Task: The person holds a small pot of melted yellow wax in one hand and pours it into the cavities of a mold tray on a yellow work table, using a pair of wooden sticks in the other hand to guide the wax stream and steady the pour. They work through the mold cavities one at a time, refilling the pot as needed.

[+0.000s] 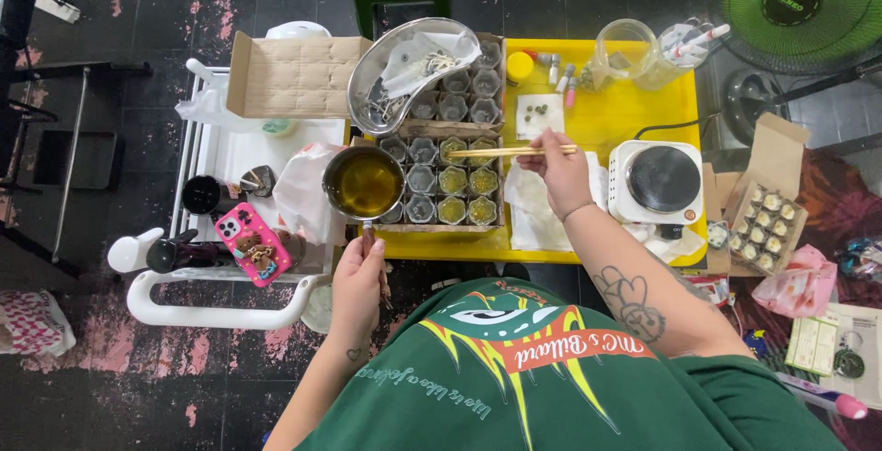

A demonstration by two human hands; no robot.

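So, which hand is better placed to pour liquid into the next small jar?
Probably the left hand: it holds the handle of the small pot of yellow liquid beside the jars. The right hand holds chopsticks over them.

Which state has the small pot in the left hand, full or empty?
Nearly full. The small pot, held by its handle in the left hand, shows amber-green liquid close to its rim. It sits level beside the tray of jars.
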